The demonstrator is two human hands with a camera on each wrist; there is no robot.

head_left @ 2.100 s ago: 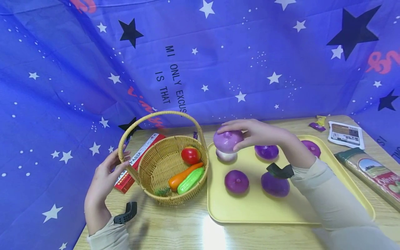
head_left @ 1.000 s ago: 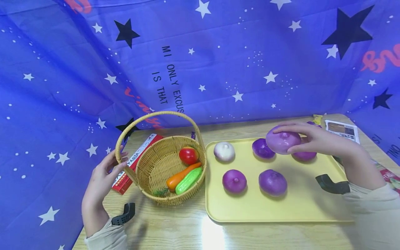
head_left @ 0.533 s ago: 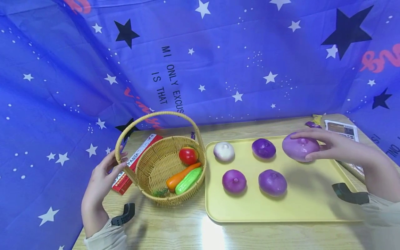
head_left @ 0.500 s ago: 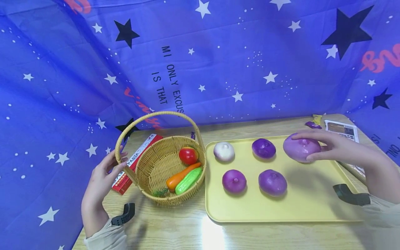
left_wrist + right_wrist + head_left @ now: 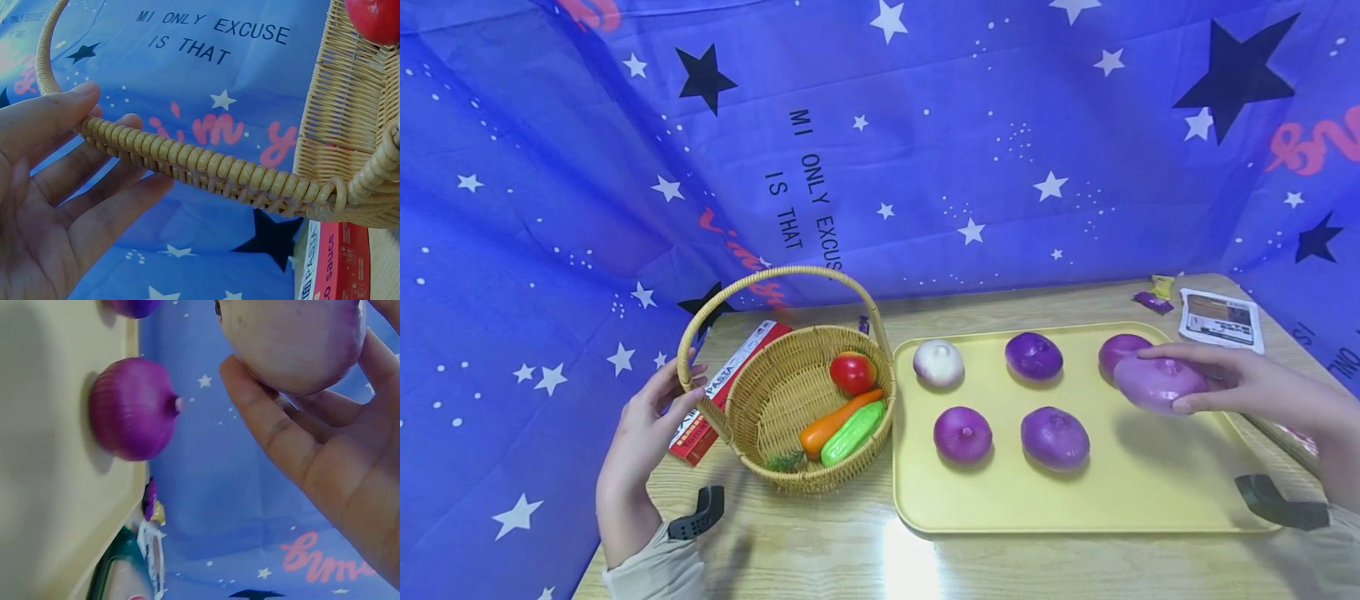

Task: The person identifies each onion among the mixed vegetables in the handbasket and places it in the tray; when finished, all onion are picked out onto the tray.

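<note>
My right hand (image 5: 1247, 385) grips a pale purple onion (image 5: 1159, 384), raised over the right side of the yellow tray (image 5: 1150, 492). In the head view it overlaps a darker purple onion (image 5: 1122, 352) at the tray's back right. Also on the tray are a white onion (image 5: 938, 364), a deep purple one (image 5: 1034, 357) and two more in the front row, a magenta onion (image 5: 962, 435) and a violet onion (image 5: 1055, 439). My left hand (image 5: 642, 446) holds the handle (image 5: 206, 164) of a wicker basket (image 5: 775, 375) between thumb and fingers.
Inside the basket lie a red tomato (image 5: 852, 373), a carrot (image 5: 835, 423) and a green cucumber-like vegetable (image 5: 853, 435). Behind it leans a red pasta sauce box (image 5: 700, 440). Wrapped candies (image 5: 1153, 302) and a flat white packet (image 5: 1221, 320) lie beyond the tray at right.
My right hand has carried the pale purple onion from above the white onion rightward across the tray, then slightly nearer. The left hand stays on the basket handle.
</note>
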